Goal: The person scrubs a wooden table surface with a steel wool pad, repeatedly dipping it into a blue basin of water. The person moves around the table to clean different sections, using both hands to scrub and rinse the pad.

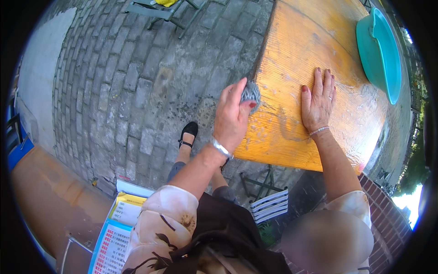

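My left hand [231, 116], with a silver bracelet on its wrist, grips a grey scouring pad [251, 97], which looks like metal wool. The pad presses against the left edge of a yellow-orange wooden tabletop [291, 147]. Part of the pad is hidden behind the fingers and thumb. Palm down on the wood to the right lies my right hand [319, 101], its fingers pointing away from me. It wears a ring and a beaded bracelet and holds nothing. The tabletop looks wet, with small pale flecks and darker worn patches.
A turquoise plastic basin [378, 58] stands at the table's far right. Below the near edge is a folding stool [270, 205]; another stool [150, 10] carries a yellow cloth [166, 2]. Grey paving [137, 75] lies left of the table, and printed boards [114, 245] stand at lower left.
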`<state>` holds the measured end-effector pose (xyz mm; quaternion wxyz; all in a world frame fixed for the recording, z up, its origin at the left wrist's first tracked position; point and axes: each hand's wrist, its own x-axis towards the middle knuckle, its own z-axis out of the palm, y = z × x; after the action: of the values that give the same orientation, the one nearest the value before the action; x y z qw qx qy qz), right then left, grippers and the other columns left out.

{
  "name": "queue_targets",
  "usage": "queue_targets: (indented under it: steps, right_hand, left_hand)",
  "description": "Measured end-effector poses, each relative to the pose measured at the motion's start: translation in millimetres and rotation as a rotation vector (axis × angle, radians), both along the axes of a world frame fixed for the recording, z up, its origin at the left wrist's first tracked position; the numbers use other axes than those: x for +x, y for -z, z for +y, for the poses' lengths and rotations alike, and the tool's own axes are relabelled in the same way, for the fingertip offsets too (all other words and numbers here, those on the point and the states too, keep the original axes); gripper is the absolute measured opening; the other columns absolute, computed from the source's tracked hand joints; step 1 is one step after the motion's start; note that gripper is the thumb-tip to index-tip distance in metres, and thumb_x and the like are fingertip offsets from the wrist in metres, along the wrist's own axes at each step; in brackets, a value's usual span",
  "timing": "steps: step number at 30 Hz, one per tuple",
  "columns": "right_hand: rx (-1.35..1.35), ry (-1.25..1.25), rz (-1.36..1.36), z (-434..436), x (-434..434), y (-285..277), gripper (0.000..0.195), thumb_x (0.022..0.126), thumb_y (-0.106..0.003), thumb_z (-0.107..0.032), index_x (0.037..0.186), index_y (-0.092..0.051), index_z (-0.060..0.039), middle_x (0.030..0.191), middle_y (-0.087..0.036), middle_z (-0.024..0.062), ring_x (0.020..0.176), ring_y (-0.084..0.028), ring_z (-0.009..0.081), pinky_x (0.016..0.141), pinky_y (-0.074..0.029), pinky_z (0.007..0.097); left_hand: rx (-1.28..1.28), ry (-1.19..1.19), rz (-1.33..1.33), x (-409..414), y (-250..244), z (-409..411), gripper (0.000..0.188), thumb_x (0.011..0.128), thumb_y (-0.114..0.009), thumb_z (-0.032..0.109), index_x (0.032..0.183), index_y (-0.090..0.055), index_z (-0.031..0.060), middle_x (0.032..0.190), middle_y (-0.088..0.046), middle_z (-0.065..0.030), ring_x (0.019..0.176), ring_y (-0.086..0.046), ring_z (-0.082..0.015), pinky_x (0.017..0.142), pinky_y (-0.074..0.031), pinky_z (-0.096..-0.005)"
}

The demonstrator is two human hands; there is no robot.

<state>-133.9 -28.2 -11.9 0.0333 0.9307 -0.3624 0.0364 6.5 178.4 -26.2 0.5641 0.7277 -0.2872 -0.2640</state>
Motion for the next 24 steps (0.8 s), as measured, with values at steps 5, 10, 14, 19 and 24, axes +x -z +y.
queue_targets:
  steps: [5, 10, 14, 19, 24]
  right_hand:
    - [-0.008, 0.013, 0.018, -2, -6, 1, 0.06, 0.096, -0.042, -0.041, 0.146, -0.034, -0.0085, 0.153, -0.025, 0.0219, 0.143, -0.02, 0.0374, 0.116, -0.012, 0.047]
    - [0.005, -0.014, 0.021, -2, -3, -4, 0.061, 0.095, -0.044, -0.039, 0.146, -0.033, -0.0074, 0.152, -0.025, 0.0231, 0.142, -0.021, 0.0382, 0.116, -0.013, 0.0477]
    - [0.021, -0.043, -0.005, 2, 3, -4, 0.062, 0.094, -0.045, -0.037, 0.146, -0.033, -0.0059, 0.152, -0.025, 0.024, 0.142, -0.022, 0.0394, 0.116, -0.013, 0.0486]
    - [0.059, -0.018, 0.013, 1, -4, -9, 0.063, 0.092, -0.047, -0.034, 0.146, -0.034, -0.0047, 0.153, -0.023, 0.0247, 0.142, -0.02, 0.0405, 0.115, -0.012, 0.0501]
    - [0.092, -0.031, 0.015, 2, 2, -10, 0.065, 0.091, -0.048, -0.034, 0.146, -0.033, -0.0035, 0.153, -0.021, 0.0255, 0.143, -0.018, 0.0413, 0.115, -0.011, 0.0509]
  left_hand:
    - [-0.007, -0.026, 0.164, -32, -4, 47, 0.045, 0.087, -0.054, -0.004, 0.131, -0.048, -0.0001, 0.121, -0.053, -0.0217, 0.101, -0.059, -0.0349, 0.086, -0.051, -0.0383]
    - [0.041, -0.065, 0.107, -16, 1, 6, 0.039, 0.09, -0.051, -0.003, 0.128, -0.051, -0.001, 0.12, -0.054, -0.0165, 0.101, -0.059, -0.0252, 0.082, -0.051, -0.0328]
    - [0.034, -0.077, 0.329, 40, 14, -58, 0.033, 0.092, -0.051, 0.0, 0.124, -0.053, -0.0015, 0.117, -0.055, -0.0143, 0.106, -0.058, -0.0224, 0.086, -0.049, -0.0312]
    - [-0.059, 0.027, 0.115, -6, 9, 22, 0.036, 0.088, -0.055, -0.005, 0.123, -0.052, -0.0006, 0.117, -0.053, -0.0182, 0.101, -0.059, -0.0291, 0.089, -0.049, -0.0359]
    - [-0.139, -0.132, 0.115, 36, 9, -72, 0.031, 0.092, -0.053, 0.002, 0.122, -0.052, -0.0002, 0.118, -0.052, -0.0153, 0.107, -0.055, -0.0258, 0.092, -0.045, -0.0315]
